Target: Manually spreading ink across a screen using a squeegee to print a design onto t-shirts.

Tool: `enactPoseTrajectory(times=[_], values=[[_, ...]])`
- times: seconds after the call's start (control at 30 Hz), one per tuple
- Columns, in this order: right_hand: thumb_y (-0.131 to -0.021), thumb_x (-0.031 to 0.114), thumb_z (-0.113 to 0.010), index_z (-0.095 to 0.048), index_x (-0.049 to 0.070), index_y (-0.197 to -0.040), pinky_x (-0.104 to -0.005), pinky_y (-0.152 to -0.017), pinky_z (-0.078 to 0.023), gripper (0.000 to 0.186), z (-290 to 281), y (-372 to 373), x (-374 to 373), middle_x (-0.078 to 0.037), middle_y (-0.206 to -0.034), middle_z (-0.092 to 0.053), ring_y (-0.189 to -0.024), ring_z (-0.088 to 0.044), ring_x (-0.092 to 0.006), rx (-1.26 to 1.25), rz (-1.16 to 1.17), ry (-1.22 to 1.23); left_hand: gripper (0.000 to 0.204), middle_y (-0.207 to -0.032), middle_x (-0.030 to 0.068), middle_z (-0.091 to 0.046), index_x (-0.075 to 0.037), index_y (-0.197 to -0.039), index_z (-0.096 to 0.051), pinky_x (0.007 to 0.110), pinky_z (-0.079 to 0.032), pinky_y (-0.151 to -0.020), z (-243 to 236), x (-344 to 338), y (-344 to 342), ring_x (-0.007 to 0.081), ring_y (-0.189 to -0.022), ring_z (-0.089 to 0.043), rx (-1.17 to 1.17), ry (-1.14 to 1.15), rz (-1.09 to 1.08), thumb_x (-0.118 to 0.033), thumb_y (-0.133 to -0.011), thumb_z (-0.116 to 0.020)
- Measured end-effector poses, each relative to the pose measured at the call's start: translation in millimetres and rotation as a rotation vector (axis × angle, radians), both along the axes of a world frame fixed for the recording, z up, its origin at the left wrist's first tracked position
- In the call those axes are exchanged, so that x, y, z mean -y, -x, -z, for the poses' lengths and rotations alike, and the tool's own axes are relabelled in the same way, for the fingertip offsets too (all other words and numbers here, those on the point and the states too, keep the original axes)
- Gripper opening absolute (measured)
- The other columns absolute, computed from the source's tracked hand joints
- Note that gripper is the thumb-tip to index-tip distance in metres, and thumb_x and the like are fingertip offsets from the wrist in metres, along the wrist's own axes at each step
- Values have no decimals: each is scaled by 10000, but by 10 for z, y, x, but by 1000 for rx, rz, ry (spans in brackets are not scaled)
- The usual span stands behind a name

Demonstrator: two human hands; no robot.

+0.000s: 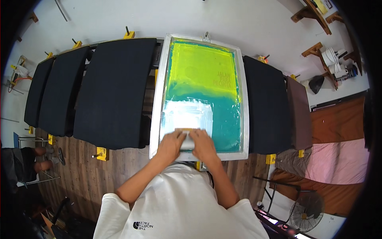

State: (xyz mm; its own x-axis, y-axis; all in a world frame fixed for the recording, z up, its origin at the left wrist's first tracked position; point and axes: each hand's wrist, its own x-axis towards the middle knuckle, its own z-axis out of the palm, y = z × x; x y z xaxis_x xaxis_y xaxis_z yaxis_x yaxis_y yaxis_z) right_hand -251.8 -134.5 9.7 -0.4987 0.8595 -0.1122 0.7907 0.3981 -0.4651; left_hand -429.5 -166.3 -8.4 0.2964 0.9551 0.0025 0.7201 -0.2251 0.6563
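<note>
Both hands grip a squeegee [186,142] at the near end of a screen-printing frame [243,107]. My left hand [171,145] closes round its left side, and my right hand [204,144] holds the right side, thumbs close together. White ink [185,113] is spread on the mesh just beyond the squeegee, over its left half. Teal emulsion [225,125] covers the near and right mesh. The far part is yellow-green [199,59], with faint lettering near its right side. What lies beneath the screen is hidden.
Several black fabric-covered boards [115,93] stand to the left; another black board [266,105] and a brown one [300,113] stand to the right. Yellow blocks [102,153] jut from their ends. A fan [306,213] is at lower right; a person's legs [44,157] show at left.
</note>
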Motion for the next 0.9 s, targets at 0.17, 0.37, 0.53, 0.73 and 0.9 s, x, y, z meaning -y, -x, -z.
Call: enactPoseTrajectory(times=[0.17, 0.37, 0.53, 0.73, 0.9], values=[[-632, -44, -684, -612, 71, -1088, -454, -856, -499, 476, -227, -29, 75, -141, -1064, -607, -1034, -565, -355, 70, -34, 120, 499, -1094, 215, -663, -4, -1140, -661, 444, -521, -864, -246, 34, 29, 381, -955, -650, -13, 115, 81, 52, -644, -666], [-740, 20, -654, -641, 80, -987, -481, -758, -535, 254, -166, 142, -802, -156, -947, -647, -917, -633, -362, 138, -62, -42, 341, -880, 180, -691, -69, -1006, -721, 452, -543, -728, -131, -779, 114, 367, -795, -672, -10, -96, -25, 25, -687, -650], [-650, -42, -680, -588, 63, -1044, -470, -791, -510, 418, 33, 53, -508, -159, -979, -600, -946, -566, -379, -53, -62, -119, 465, -1000, 195, -657, -24, -1083, -656, 451, -518, -830, 7, -473, 48, 390, -915, -635, 6, -79, -61, 81, -630, -659], [-645, -61, -659, -602, 49, -1098, -445, -858, -501, 469, -198, 5, 233, -136, -1121, -591, -1049, -551, -354, 56, -8, 78, 580, -1140, 211, -636, -26, -1187, -625, 462, -503, -877, -189, 194, 1, 392, -1009, -619, 4, -15, 17, 68, -616, -650], [-682, -21, -652, -624, 87, -1017, -464, -808, -510, 353, -393, 101, -298, -140, -986, -637, -984, -599, -360, 153, -42, 96, 400, -926, 191, -684, -47, -1067, -696, 449, -533, -759, -330, -333, 82, 363, -840, -667, -43, 55, 60, 39, -679, -646]])
